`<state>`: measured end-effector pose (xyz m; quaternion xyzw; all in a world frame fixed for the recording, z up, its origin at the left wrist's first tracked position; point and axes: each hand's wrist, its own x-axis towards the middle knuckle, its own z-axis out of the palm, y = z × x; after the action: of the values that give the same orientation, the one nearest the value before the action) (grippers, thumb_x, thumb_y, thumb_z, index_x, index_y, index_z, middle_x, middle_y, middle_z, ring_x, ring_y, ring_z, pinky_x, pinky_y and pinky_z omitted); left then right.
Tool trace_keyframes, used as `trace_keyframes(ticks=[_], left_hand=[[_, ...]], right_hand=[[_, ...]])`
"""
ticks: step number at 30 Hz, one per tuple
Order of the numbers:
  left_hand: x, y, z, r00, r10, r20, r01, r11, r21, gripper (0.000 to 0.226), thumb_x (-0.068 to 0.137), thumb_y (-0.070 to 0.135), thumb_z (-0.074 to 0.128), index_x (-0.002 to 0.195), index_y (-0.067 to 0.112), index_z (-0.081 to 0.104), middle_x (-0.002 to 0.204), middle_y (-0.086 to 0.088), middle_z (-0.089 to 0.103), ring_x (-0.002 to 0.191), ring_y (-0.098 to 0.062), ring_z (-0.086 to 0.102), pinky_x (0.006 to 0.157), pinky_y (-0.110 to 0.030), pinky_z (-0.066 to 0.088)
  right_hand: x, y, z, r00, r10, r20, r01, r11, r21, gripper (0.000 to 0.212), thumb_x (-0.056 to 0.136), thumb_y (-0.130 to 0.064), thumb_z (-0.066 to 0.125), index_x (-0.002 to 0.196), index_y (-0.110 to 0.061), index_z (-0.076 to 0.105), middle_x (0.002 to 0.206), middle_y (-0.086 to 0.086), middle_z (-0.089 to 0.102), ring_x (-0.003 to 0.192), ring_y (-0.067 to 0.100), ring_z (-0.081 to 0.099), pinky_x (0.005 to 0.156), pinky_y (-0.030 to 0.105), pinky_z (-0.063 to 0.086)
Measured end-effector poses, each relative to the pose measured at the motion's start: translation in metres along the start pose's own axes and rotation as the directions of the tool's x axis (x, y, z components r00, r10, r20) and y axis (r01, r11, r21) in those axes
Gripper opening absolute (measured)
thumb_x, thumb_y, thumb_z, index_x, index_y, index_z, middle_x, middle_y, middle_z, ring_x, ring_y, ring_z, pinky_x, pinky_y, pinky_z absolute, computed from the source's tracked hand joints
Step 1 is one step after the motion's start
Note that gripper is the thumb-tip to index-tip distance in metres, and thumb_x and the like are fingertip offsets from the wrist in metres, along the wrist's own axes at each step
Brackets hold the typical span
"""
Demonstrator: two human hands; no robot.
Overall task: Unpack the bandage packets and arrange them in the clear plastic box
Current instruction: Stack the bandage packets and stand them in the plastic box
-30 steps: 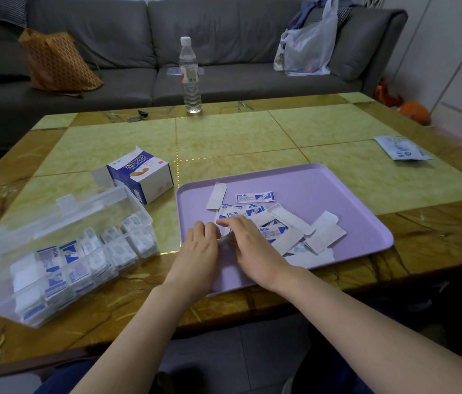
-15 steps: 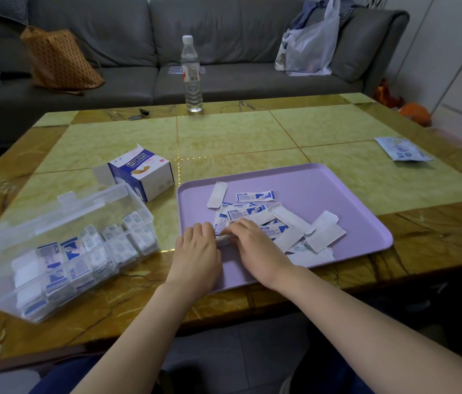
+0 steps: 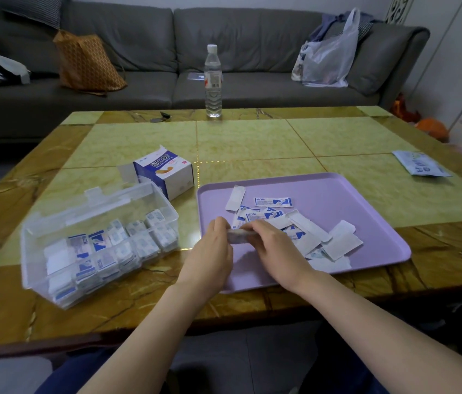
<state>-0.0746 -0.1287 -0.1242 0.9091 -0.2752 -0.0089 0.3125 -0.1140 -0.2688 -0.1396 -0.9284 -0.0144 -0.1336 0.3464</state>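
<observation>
- Over the near-left corner of the lilac tray [image 3: 337, 189], the left hand [image 3: 212, 251] and right hand [image 3: 275, 248] both pinch a small, blurred stack of bandage packets [image 3: 237, 236] with curled fingers.
- Behind the hands, loose packets [image 3: 272, 201] lie scattered on the tray.
- Left of the tray, the clear plastic box [image 3: 96, 240] holds rows of packets, with the opened bandage carton [image 3: 164, 173] just behind it.

table [image 3: 252, 143] middle: open lane between carton [image 3: 167, 177] and bottle [image 3: 213, 81] | far edge: bottle | near-left: box [image 3: 139, 203], carton just behind it | tray [image 3: 337, 194] at near edge: far half open, packets [image 3: 309, 234] heaped on near half | right edge: pouch [image 3: 420, 163]
</observation>
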Motion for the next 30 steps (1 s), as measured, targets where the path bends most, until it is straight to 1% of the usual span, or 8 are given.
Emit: trace_keyframes(ticks=[4,6,10,16,19,21,24,30], left_hand=[[-0.004,0.003,-0.014,0.993,-0.001,-0.12,-0.022,0.982,-0.19,0.007,0.092,0.003,0.039,0.092,0.011,0.039,0.076,0.002,0.042,0.071,-0.022,0.04,0.059,-0.032,0.024],[-0.007,0.002,-0.019,0.989,-0.008,-0.148,-0.025,0.975,-0.222,0.005,0.092,0.005,0.039,0.091,0.01,0.039,0.074,0.002,0.043,0.068,-0.021,0.041,0.057,-0.03,0.022],[-0.013,-0.005,-0.029,0.989,0.003,-0.149,-0.028,0.986,-0.166,0.006,0.093,0.012,0.044,0.089,0.013,0.039,0.073,0.002,0.045,0.066,-0.021,0.042,0.056,-0.031,0.026],[-0.021,-0.013,-0.052,0.943,-0.026,-0.333,-0.111,0.916,-0.385,0.016,0.088,0.004,0.055,0.087,0.02,0.056,0.074,0.016,0.059,0.071,0.003,0.055,0.062,-0.01,0.038],[-0.027,-0.019,-0.064,0.901,-0.106,-0.42,-0.122,0.869,-0.48,0.022,0.09,0.004,0.054,0.091,0.025,0.057,0.079,0.013,0.062,0.073,-0.002,0.058,0.066,-0.023,0.048],[-0.03,-0.023,-0.07,0.884,-0.131,-0.448,-0.109,0.875,-0.472,0.021,0.091,0.005,0.052,0.093,0.026,0.055,0.082,0.012,0.061,0.076,-0.008,0.06,0.069,-0.031,0.051],[-0.034,-0.03,-0.079,0.9,-0.097,-0.424,-0.092,0.911,-0.402,0.015,0.094,0.01,0.049,0.101,0.024,0.051,0.084,0.011,0.06,0.078,-0.005,0.058,0.066,-0.016,0.045],[-0.045,-0.044,-0.094,0.882,-0.006,-0.471,-0.122,0.963,-0.241,0.017,0.092,0.006,0.052,0.087,0.023,0.053,0.08,0.018,0.056,0.076,-0.004,0.053,0.064,-0.012,0.038]], right_hand=[[0.0,-0.008,-0.004,1.0,0.01,0.022,-0.011,1.0,0.028,0.009,0.097,-0.013,0.046,0.103,-0.015,0.052,0.084,-0.002,0.061,0.073,0.006,0.057,0.073,0.025,0.047],[0.002,-0.014,-0.002,1.0,-0.023,-0.008,0.023,0.999,0.036,0.012,0.097,-0.008,0.046,0.105,-0.014,0.051,0.087,-0.002,0.06,0.073,0.001,0.057,0.072,0.019,0.047],[0.003,-0.026,0.0,0.995,-0.048,-0.084,0.052,0.997,0.048,0.02,0.093,0.0,0.049,0.109,-0.009,0.057,0.088,-0.007,0.058,0.077,0.003,0.057,0.072,0.005,0.041],[0.011,-0.049,-0.002,0.998,-0.01,-0.061,0.023,0.975,0.22,0.014,0.091,-0.005,0.058,0.098,-0.017,0.062,0.081,-0.003,0.068,0.072,0.004,0.068,0.074,0.023,0.054],[0.014,-0.07,0.001,0.998,-0.061,0.03,0.05,0.958,0.281,0.012,0.093,-0.009,0.055,0.1,-0.017,0.06,0.081,0.002,0.068,0.067,0.005,0.068,0.068,0.021,0.055],[0.015,-0.082,0.007,0.992,-0.115,0.054,0.098,0.964,0.249,0.016,0.094,-0.009,0.052,0.107,-0.009,0.061,0.076,-0.002,0.064,0.063,0.005,0.064,0.063,0.013,0.05],[0.018,-0.094,0.013,0.988,-0.153,-0.017,0.153,0.97,0.187,0.02,0.095,-0.008,0.051,0.111,-0.008,0.062,0.075,-0.011,0.059,0.07,0.009,0.062,0.066,0.013,0.048],[0.03,-0.103,0.017,0.947,-0.312,-0.072,0.309,0.95,-0.04,0.022,0.092,-0.01,0.055,0.111,-0.008,0.065,0.096,0.005,0.068,0.086,0.017,0.061,0.077,0.017,0.044]])
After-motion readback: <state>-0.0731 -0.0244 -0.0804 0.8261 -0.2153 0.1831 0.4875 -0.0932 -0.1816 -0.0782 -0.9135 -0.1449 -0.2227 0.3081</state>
